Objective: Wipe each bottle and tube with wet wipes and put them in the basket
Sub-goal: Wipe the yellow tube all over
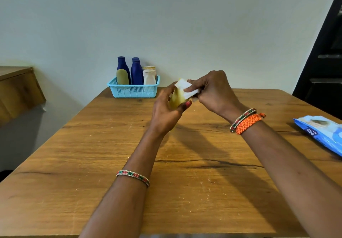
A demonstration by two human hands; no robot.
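Note:
Above the middle of the wooden table (pixel 92 173), my left hand (pixel 166 111) grips a yellow tube (pixel 176 99), blurred by motion. My right hand (pixel 212 91) pinches a white wet wipe (pixel 187 88) pressed against the tube's upper end. A light blue basket (pixel 133 90) stands at the table's far edge against the wall. In it stand two dark blue bottles (pixel 137 73), an olive tube (pixel 122 76) and a white bottle (pixel 149 77) with another pale container behind it.
A blue pack of wet wipes (pixel 322 132) lies at the table's right edge. A wooden cabinet (pixel 18 89) stands off to the left. A dark door frame (pixel 322 61) rises at the right.

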